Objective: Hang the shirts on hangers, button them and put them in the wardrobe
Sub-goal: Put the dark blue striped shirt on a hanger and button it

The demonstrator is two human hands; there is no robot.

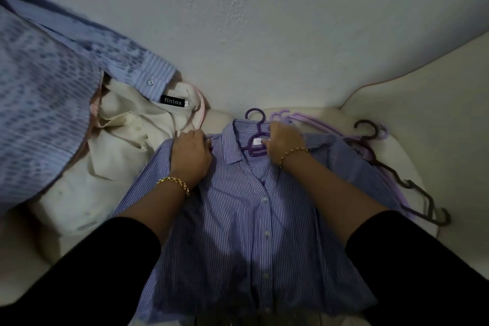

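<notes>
A blue striped shirt (pixel 246 222) lies front up on a cream cushioned seat (pixel 412 145), its lower buttons done up. A purple hanger (pixel 256 124) sits inside the collar with its hook sticking out toward the wall. My left hand (pixel 191 156) grips the shirt's left shoulder beside the collar. My right hand (pixel 284 141) holds the collar and the hanger's neck at the right side.
A cream shirt (pixel 124 135) with a black label lies to the left, on a pink hanger (pixel 199 111). A pale blue patterned shirt (pixel 45 103) is draped over the far left. Several lilac and dark hangers (pixel 383 161) are piled at the right. A white wall (pixel 264 21) stands behind.
</notes>
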